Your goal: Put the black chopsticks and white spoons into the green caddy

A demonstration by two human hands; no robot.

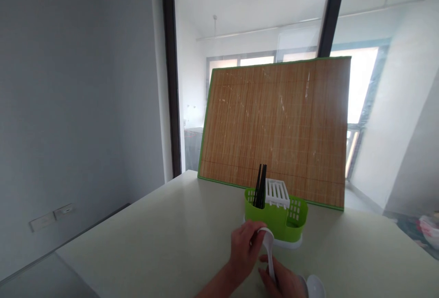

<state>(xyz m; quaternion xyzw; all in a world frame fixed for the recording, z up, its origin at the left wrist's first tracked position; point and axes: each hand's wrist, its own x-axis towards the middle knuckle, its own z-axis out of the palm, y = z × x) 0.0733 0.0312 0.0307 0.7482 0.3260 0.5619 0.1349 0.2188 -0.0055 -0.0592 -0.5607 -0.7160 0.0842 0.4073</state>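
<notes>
Behind the caddy (269, 220) on the table (154, 234) stands a mat (274, 124). Before the caddy, the left hand (243, 247) pinches a spoon (270, 252) by its bowl; a slack grip could drop it. Chopsticks (263, 186) stand in the caddy's left side. The right hand (286, 282) grips the handle; its wrist could knock white pieces (315, 286), front-right of the caddy.

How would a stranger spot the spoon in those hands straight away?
Find the big bamboo mat standing at the back of the table, then the green utensil holder in front of it. Nearer, the left hand and right hand hold the white spoon, bowl up; unlike the white rounded object beside the right hand, its handle shows.
</notes>
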